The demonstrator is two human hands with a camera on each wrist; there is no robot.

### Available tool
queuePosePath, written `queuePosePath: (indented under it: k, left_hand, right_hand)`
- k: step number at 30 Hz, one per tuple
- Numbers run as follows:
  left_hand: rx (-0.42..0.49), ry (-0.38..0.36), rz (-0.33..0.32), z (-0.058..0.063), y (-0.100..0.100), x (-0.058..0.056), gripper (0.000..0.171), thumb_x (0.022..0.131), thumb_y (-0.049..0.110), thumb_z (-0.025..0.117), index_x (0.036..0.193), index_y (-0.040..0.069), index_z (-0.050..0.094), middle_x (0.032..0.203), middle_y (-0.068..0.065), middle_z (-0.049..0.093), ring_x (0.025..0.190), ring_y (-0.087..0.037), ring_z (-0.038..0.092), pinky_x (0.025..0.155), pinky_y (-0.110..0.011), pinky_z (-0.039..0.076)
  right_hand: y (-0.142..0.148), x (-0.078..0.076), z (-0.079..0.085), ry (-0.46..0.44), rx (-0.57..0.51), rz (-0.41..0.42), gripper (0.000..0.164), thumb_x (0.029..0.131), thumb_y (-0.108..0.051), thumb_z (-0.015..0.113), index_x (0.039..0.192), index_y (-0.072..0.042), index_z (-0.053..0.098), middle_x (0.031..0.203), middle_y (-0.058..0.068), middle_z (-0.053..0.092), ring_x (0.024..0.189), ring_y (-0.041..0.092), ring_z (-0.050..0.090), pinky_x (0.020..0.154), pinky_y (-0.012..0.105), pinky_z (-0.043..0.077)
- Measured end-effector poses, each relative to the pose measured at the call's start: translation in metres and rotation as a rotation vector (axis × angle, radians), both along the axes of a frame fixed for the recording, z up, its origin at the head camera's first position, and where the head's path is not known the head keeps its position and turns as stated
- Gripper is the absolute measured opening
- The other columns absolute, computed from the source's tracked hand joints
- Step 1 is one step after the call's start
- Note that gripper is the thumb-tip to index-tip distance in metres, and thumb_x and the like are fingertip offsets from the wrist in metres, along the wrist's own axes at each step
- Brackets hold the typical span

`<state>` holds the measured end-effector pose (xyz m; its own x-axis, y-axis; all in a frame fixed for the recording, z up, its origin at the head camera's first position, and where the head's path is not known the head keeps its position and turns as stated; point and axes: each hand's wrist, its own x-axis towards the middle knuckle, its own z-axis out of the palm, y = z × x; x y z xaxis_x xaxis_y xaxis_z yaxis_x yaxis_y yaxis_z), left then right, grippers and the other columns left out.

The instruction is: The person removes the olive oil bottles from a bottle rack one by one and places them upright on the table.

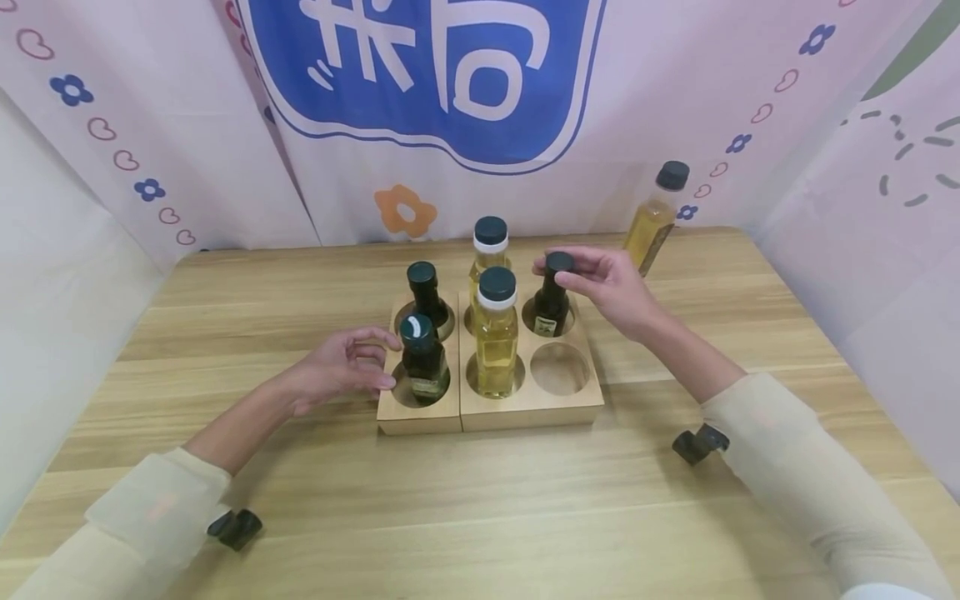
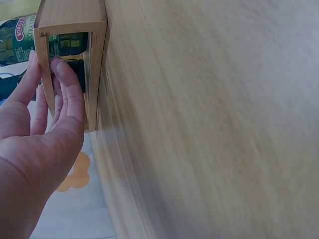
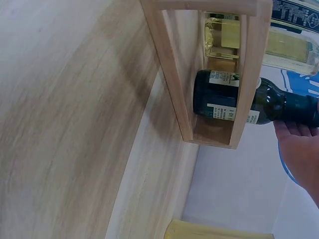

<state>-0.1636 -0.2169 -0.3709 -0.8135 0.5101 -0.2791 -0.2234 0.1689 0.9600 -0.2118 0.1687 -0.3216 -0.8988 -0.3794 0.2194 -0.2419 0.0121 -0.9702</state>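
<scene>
Gripping a dark bottle (image 1: 551, 312) by its neck, with fingers and thumb bent round it just below the cap, the right hand (image 1: 611, 287) is right of centre in the frame. That bottle stands in the back right hole of a wooden rack (image 1: 528, 414). The left hand (image 1: 341, 367) holds the rack's left edge, its bent fingers on both sides of the top board.

Beside the left fingers, a square green bottle (image 1: 425, 371) fills the front left hole, a slim dark one behind it. Down the middle stand two tall oil bottles; the front oil bottle (image 1: 497, 354) hides most of the rear one. Behind the right hand, at the upper right, a separate oil bottle (image 1: 651, 233) is partly covered by that hand.

Everything stands on a pale wood-grained table (image 1: 450, 508). A light cloth (image 1: 660, 83) backs it, with a large blue sign (image 1: 408, 108) at the top centre and an orange flower (image 1: 423, 218) below. Cream sleeves (image 1: 787, 458) enter from both lower corners.

The gripped bottle is upright, cap up, its long axis close to vertical; in the right wrist view it lies sideways, cap toward the right edge.
</scene>
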Motion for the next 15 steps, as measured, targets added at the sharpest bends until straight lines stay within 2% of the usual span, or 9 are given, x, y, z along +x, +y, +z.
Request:
queuePosePath:
  k: [9,15]
  left_hand:
    - [-0.004,0.003,0.001,-0.0001,-0.0001,0.0001,0.050,0.078,-0.001,0.074,0.121,0.002,0.049,0.097,-0.010,0.053,0.080,-0.019,0.058,0.073,-0.038,0.057]
    - [-0.002,0.005,-0.001,0.0005,-0.0002,0.0005,0.050,0.078,-0.001,0.074,0.121,0.001,0.049,0.097,-0.010,0.054,0.079,-0.018,0.058,0.073,-0.037,0.057]
  right_hand:
    - [-0.0011,-0.0050,-0.0045,0.048,-0.024,0.060,0.031,0.093,-0.004,0.059,0.121,0.006,0.058,0.115,0.016,0.065,0.111,0.023,0.060,0.099,0.029,0.044]
    - [-0.0011,-0.0076,-0.0063,0.080,-0.005,0.064,0.031,0.094,-0.004,0.057,0.121,0.011,0.055,0.115,0.016,0.065,0.111,0.023,0.060,0.100,0.029,0.044]
